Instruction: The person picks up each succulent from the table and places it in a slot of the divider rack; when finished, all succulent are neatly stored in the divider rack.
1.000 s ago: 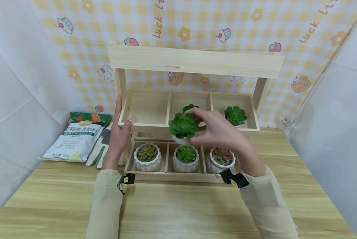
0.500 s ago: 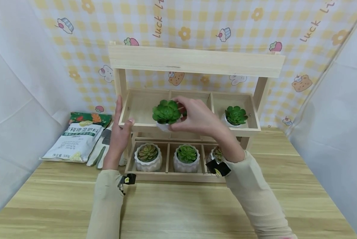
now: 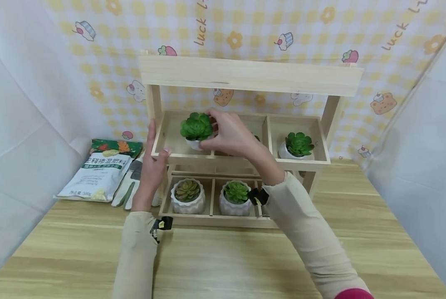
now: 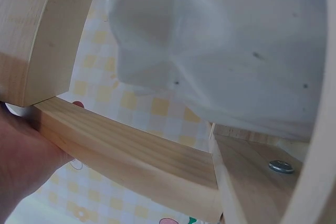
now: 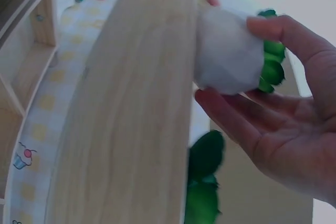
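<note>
My right hand (image 3: 232,133) pinches a small potted succulent (image 3: 197,126) with thumb and fingers on its white pot, over the upper tier's left compartment. In the right wrist view the white pot (image 5: 228,51) shows between thumb and fingers, beside a wooden board. Whether the pot touches the compartment floor cannot be told. My left hand (image 3: 153,172) holds the front left corner of the wooden plant stand (image 3: 251,75), thumb over the front edge and index finger pointing up. A second green succulent (image 3: 299,144) sits in the upper right compartment; another in the middle is mostly hidden by my right hand.
Ribbed white pots with succulents stand in the lower tier, one on the left (image 3: 187,196) and one in the middle (image 3: 236,198). The lower right compartment is covered by my right sleeve. A fertilizer bag (image 3: 99,170) and work gloves (image 3: 127,185) lie left of the stand.
My right hand has carried the potted succulent leftward and back, from in front of the upper middle compartment to over the left one. The left hand keeps its place on the stand.
</note>
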A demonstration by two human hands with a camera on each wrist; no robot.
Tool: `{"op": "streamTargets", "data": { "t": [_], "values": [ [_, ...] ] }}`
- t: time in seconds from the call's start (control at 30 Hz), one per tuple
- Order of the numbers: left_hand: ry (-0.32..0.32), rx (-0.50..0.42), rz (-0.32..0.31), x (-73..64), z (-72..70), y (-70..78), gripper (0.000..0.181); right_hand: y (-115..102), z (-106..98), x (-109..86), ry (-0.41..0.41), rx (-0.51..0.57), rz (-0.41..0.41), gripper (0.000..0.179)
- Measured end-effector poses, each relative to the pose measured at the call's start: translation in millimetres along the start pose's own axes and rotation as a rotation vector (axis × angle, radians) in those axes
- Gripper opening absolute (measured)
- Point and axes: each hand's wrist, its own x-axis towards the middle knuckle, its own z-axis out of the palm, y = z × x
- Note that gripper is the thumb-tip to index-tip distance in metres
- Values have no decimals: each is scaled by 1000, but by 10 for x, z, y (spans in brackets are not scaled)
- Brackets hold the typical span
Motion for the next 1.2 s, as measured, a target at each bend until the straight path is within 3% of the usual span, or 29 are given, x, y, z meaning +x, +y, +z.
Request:
{"op": "streamTargets", "data": {
  "t": [0.23,0.6,0.93,1.2],
  "values": [
    [16,48,12,9,-1,-80,71,5,84,181,34,-46,5,55],
    [11,55,18,-7,-2,-74,70,-45,260,409,-11,-195,23,59],
    [2,42,9,-19,8,-83,69,-43,295,489,-63,-259,83,64],
    [11,49,-3,3,-11,-72,69,-135,283,507,-100,-382,134,63]
  ]
}}
